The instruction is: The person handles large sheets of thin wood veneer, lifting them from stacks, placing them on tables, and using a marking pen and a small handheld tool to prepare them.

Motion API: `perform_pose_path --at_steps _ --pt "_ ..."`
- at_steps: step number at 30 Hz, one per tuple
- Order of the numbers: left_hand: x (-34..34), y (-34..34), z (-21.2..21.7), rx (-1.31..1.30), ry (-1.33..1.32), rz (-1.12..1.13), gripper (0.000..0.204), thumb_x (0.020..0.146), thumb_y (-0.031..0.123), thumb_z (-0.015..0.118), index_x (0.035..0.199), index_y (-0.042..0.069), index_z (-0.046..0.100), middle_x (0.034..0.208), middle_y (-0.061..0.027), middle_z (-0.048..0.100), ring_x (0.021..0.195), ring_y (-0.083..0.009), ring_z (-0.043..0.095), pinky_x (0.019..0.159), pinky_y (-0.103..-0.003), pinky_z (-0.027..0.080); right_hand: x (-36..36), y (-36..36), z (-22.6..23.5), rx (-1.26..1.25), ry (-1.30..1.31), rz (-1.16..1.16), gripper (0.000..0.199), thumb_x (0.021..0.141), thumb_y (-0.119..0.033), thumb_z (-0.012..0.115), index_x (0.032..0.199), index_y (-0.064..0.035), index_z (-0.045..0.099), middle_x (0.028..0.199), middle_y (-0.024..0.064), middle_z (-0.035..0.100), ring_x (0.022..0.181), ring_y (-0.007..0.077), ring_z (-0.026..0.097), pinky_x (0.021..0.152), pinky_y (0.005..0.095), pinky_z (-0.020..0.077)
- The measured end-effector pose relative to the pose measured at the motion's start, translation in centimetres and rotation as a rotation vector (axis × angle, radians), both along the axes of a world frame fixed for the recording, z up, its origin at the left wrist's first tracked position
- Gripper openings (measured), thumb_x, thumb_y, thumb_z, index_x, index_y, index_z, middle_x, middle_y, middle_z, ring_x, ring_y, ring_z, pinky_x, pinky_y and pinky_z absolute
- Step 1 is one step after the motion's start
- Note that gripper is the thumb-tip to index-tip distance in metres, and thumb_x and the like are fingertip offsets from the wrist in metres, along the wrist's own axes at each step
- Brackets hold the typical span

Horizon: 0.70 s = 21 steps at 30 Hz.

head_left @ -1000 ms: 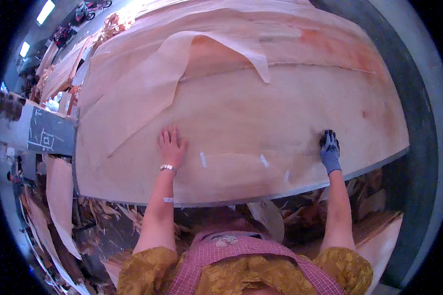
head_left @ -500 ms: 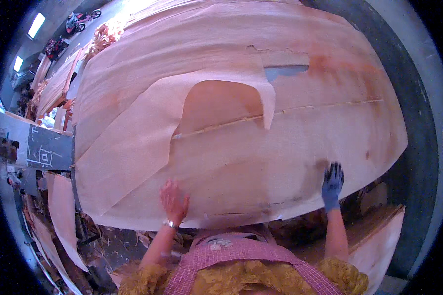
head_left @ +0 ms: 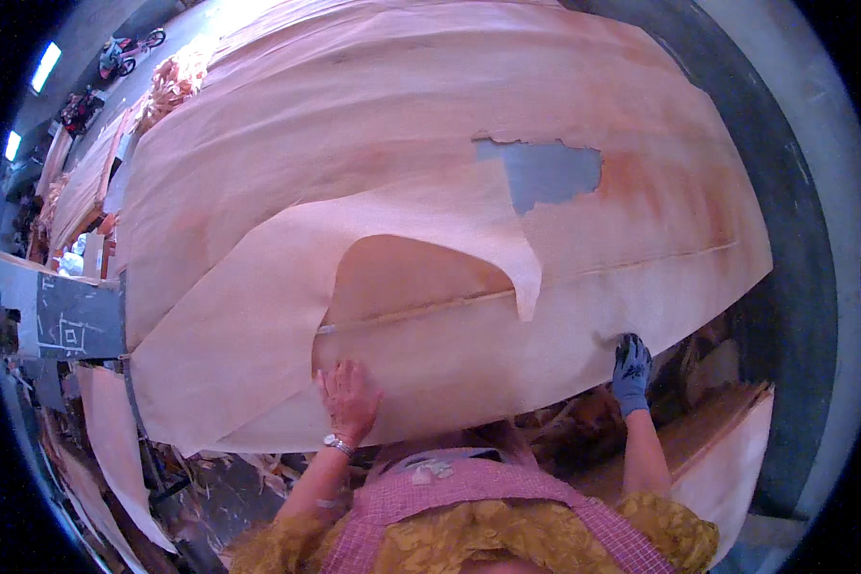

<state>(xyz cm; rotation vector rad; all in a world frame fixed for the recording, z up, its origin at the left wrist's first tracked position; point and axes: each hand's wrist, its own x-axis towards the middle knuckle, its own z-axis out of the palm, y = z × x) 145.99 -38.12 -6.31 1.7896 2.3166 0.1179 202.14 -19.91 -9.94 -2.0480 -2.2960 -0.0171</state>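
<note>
A large, thin, pale tan wood veneer sheet [head_left: 469,364] lies before me, crossed by a raised seam [head_left: 430,309]. My bare left hand [head_left: 350,400] rests on it near the front edge, fingers spread, a watch on the wrist. Toward the sheet's right front, my right hand [head_left: 631,371] wears a grey-blue glove with dark fingers; they lie on the veneer, slightly bent and apart. Neither hand holds anything visible. A paler, arch-shaped veneer piece [head_left: 287,258] overlaps the middle and left, its narrow tip pointing at me. Behind it, a ragged gap [head_left: 552,175] shows a grey-blue surface.
More veneer stands or leans at the lower left [head_left: 115,430] and lower right [head_left: 737,440]. A dark board with chalk marks [head_left: 81,316] adjoins the left side. Veneer scraps [head_left: 174,81] are heaped farther back, with motorbikes [head_left: 124,53] beyond.
The seamed veneer has slid toward me, and the ragged gap behind it has widened. My right hand has come slightly nearer, its fingers more bent. The left hand stays flat on the sheet.
</note>
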Motion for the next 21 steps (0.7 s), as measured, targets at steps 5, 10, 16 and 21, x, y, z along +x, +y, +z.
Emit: perform_pose_path --at_steps 5,10,16,21 --pt "2.6 4.5 -1.6 0.096 0.142 0.095 0.086 0.080 0.045 0.067 0.148 0.007 0.033 0.156 -0.0180 0.026 0.145 -0.0342 0.022 0.117 -0.056 0.012 3.6 9.2 0.0 0.252 -0.101 -0.085 0.046 0.101 -0.026 0.042 0.139 0.0007 0.045 0.143 0.0230 0.045 0.132 0.0383 0.042 0.111 0.0463 0.0315" --pt "4.6 2.7 -1.5 0.044 0.100 0.175 0.085 0.083 0.047 0.064 0.150 0.006 0.029 0.158 -0.0180 0.021 0.147 -0.0337 0.018 0.117 -0.056 0.011 7.4 6.8 -1.0 0.057 -0.163 0.003 0.049 0.100 -0.028 0.044 0.140 0.0009 0.043 0.143 0.0226 0.045 0.133 0.0367 0.042 0.111 0.0453 0.0310" --pt "10.4 -0.8 -0.8 0.010 0.078 0.180 0.085 0.084 0.046 0.066 0.151 0.008 0.029 0.158 -0.0164 0.021 0.148 -0.0326 0.015 0.117 -0.056 0.009 14.8 1.7 -2.8 0.059 0.028 -0.037 0.053 0.089 -0.014 0.061 0.137 0.0020 0.045 0.142 0.0234 0.045 0.131 0.0385 0.043 0.110 0.0462 0.0348" --pt "12.9 -3.5 -1.4 0.046 0.076 0.182 0.081 0.083 0.043 0.068 0.147 0.008 0.034 0.156 -0.0160 0.026 0.146 -0.0326 0.021 0.117 -0.055 0.011 14.8 2.7 -0.5 -0.003 -0.059 0.097 0.053 0.088 -0.014 0.061 0.138 -0.0052 0.047 0.143 0.0197 0.046 0.131 0.0370 0.044 0.107 0.0461 0.0383"
